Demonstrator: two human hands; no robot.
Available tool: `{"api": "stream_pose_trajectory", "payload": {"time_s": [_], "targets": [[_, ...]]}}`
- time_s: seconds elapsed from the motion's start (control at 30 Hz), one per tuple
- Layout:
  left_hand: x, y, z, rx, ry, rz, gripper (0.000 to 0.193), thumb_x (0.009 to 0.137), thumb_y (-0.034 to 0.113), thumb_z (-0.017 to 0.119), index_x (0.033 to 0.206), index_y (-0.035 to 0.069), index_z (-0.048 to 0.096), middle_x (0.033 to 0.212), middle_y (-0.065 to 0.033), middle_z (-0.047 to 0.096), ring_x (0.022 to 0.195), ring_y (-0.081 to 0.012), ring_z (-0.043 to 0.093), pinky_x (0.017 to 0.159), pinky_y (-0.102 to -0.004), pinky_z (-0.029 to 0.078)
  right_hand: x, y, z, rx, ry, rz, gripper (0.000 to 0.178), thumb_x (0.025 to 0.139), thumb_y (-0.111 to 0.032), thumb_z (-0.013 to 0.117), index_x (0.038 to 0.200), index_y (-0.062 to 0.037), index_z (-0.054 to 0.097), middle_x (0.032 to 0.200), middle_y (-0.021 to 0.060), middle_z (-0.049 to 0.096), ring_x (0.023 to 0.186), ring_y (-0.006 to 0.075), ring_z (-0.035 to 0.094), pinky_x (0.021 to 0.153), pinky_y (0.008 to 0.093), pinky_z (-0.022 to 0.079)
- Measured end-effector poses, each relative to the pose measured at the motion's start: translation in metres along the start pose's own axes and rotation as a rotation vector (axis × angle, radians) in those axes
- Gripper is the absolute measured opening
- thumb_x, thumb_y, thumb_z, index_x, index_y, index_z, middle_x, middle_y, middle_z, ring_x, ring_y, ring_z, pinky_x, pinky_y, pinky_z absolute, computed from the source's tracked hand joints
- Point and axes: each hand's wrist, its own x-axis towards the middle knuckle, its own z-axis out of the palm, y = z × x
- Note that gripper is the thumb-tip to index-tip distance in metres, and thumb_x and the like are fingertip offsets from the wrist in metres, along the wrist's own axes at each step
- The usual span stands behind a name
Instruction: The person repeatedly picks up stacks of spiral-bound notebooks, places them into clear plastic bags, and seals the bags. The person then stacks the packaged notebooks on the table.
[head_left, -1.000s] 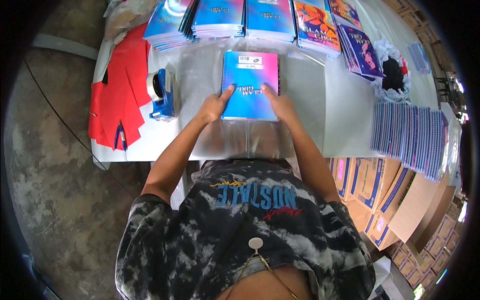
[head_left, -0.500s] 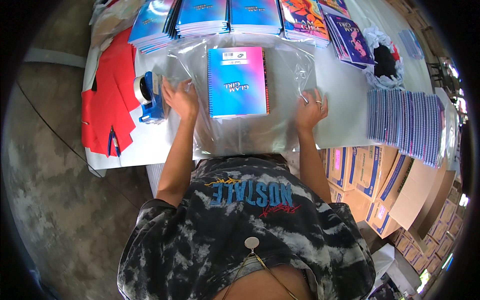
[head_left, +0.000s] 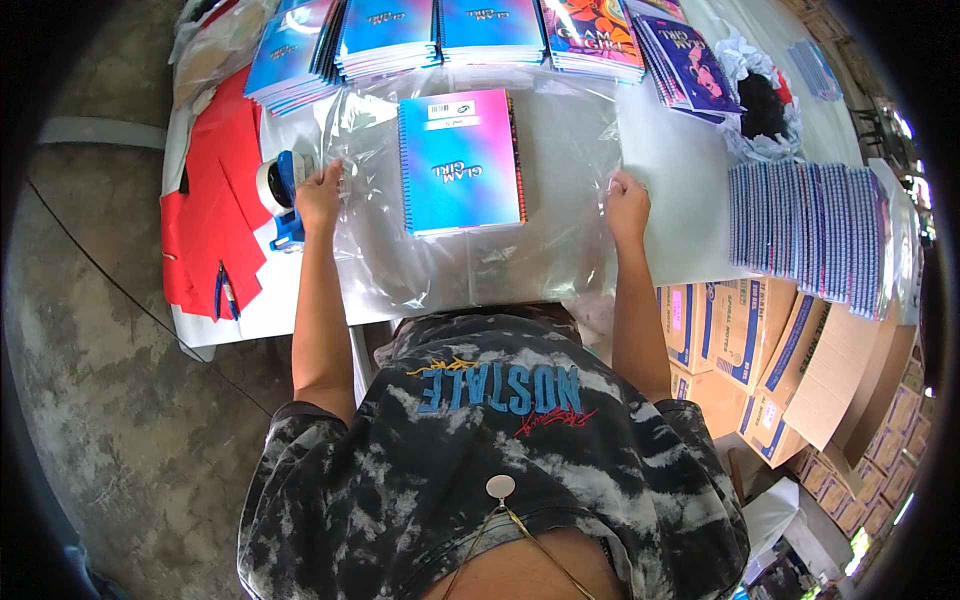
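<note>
Spiral-notebook stack (head_left: 460, 165), lying flat between the left hand (head_left: 320, 195) and the right hand (head_left: 627, 205), touching neither. Shows a blue-to-pink cover uppermost and a darker, orange-flecked edge peeping out on the side toward the right hand. Rests on a clear plastic sheet (head_left: 565, 190), spread out to both hands. Seems to pinch the sheet's left margin in the left hand, fingers drawn narrow, and its right margin in the right hand, likewise narrow. Could drag the stack askew by pulling harder on one side than the other. Could snag the sheet on the blue tape dispenser (head_left: 288, 225), just left of the left hand, by swinging outward. Might crease or split the sheet by tugging too sharply. Might also bump the notebook piles (head_left: 490, 35), farther out than both hands, by reaching forward carelessly.
</note>
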Motion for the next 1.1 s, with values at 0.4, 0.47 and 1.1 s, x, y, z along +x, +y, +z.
{"api": "stream_pose_trajectory", "payload": {"time_s": [0.4, 0.47, 1.1], "targets": [[-0.039, 0.038, 0.027, 0.572, 0.315, 0.393, 0.016, 0.086, 0.024, 0.058, 0.095, 0.011, 0.058, 0.085, -0.0167, 0.064, 0.073, -0.0364, 0.061, 0.066, -0.0442, 0.047, -0.005, -0.019, -0.003, -0.205, -0.055, -0.078, 0.018, 0.083, -0.021, 0.057, 0.089, -0.0052, 0.063, 0.090, 0.0159, 0.060, 0.086, 0.0338, 0.057, 0.075, 0.0424, 0.045], [-0.040, 0.039, 0.028, 0.519, 0.233, 0.409, 0.018, 0.090, 0.024, 0.053, 0.101, 0.010, 0.055, 0.084, -0.0163, 0.065, 0.066, -0.0331, 0.063, 0.062, -0.0411, 0.048, -0.004, -0.018, 0.002, -0.197, 0.013, -0.092, 0.020, 0.084, -0.023, 0.056, 0.091, -0.0050, 0.062, 0.090, 0.0162, 0.060, 0.085, 0.0336, 0.058, 0.074, 0.0423, 0.045], [-0.096, 0.127, -0.030, 0.157, -0.516, 0.066, 0.026, 0.088, 0.021, 0.059, 0.086, -0.005, 0.064, 0.074, -0.0107, 0.065, 0.064, -0.0152, 0.061, 0.058, -0.0266, 0.048, -0.004, -0.085, -0.054, 0.607, -0.619, 0.114, 0.027, 0.087, -0.026, 0.059, 0.088, 0.0013, 0.062, 0.088, 0.0089, 0.064, 0.083, 0.0157, 0.063, 0.065, 0.0265, 0.050]]}}
